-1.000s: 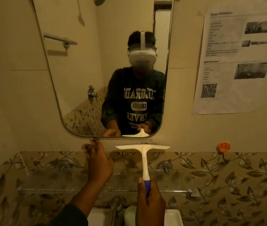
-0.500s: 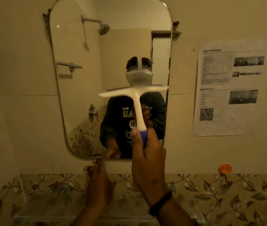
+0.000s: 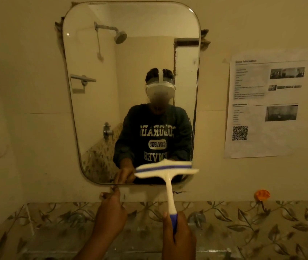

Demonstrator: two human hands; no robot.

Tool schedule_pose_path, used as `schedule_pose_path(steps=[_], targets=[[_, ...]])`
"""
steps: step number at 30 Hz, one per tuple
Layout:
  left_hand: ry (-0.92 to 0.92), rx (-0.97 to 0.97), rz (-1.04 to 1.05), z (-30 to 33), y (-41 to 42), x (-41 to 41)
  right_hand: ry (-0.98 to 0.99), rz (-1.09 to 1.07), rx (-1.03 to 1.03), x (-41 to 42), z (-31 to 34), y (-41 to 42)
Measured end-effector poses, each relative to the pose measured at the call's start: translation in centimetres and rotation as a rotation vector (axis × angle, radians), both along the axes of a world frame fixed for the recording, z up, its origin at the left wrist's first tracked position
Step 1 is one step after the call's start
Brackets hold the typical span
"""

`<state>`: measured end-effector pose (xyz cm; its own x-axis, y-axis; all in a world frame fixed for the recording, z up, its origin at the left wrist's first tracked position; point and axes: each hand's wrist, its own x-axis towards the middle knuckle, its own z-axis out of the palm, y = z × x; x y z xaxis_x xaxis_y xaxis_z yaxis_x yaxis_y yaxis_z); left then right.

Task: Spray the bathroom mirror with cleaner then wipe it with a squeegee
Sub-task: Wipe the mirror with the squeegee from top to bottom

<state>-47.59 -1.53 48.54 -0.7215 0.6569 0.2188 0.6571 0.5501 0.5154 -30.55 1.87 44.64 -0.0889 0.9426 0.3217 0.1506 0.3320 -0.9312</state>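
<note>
Mirror (image 3: pixel 130 81) is hanging upright on the wall, tall and rounded at the corners; all places below are given relative to it. Squeegee (image 3: pixel 165 172) is sitting against the mirror's lower right part, blade lying crosswise, roughly level and tilting slightly up to the right, its right end reaching just past the mirror's right edge. Handle is running down and slightly right from the blade, past the mirror's bottom edge. Right hand (image 3: pixel 178 236) is gripping the blue end of that handle below the mirror, fingers curling tight around it, thumb up along the shaft. Left hand (image 3: pixel 110 214) is sitting below the mirror's bottom edge, left of the handle, fingers (image 3: pixel 114 190) reaching up to touch the bottom rim, seemingly bracing it, holding nothing.

Judging: blade is already near the bottom, so the stroke looks about done; the next pass likely needs lifting straight up along the handle's line. Right hand is the working one. No spray bottle is in view.
</note>
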Motion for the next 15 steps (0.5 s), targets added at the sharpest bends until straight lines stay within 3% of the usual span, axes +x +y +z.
schedule_pose_path(steps=[6, 10, 15], targets=[[-0.039, 0.063, -0.014, -0.5, -0.3, 0.4, -0.082, -0.1, -0.075, 1.1, -4.4, -1.6], [-0.061, 0.08, -0.025, -0.5, -0.4, 0.6, -0.037, -0.076, -0.141, 1.8, -4.1, -1.7], [-0.062, 0.069, -0.027, -0.2, -0.3, 0.7, -0.054, -0.027, -0.079, 1.2, -2.7, -1.5]])
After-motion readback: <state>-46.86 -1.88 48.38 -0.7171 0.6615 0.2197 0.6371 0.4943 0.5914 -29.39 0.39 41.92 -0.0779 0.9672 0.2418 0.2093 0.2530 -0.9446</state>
